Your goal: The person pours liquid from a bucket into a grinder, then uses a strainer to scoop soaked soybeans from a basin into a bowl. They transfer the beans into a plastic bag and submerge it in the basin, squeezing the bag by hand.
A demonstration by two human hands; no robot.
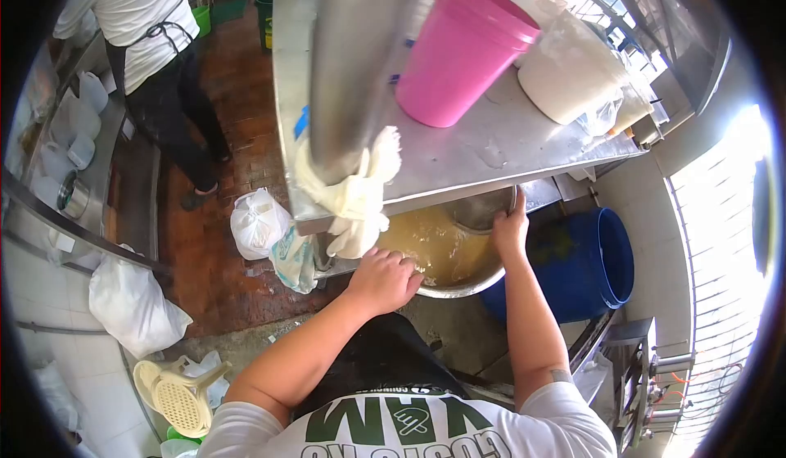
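Note:
A large metal basin of cloudy yellowish liquid with pale foam stands in front of me, partly under the steel table's edge. My left hand is closed over the basin's left rim, fingers curled. At the far right side, my right hand grips the edge of a smaller metal bowl, which is tilted in the liquid. The table hides part of both vessels. A knotted cream cloth hangs on the table corner, just beyond my left hand.
On the steel table stand a pink bucket and a white tub. A blue barrel lies at the right. White bags and a cream plastic stool are at the left. Another person stands further back.

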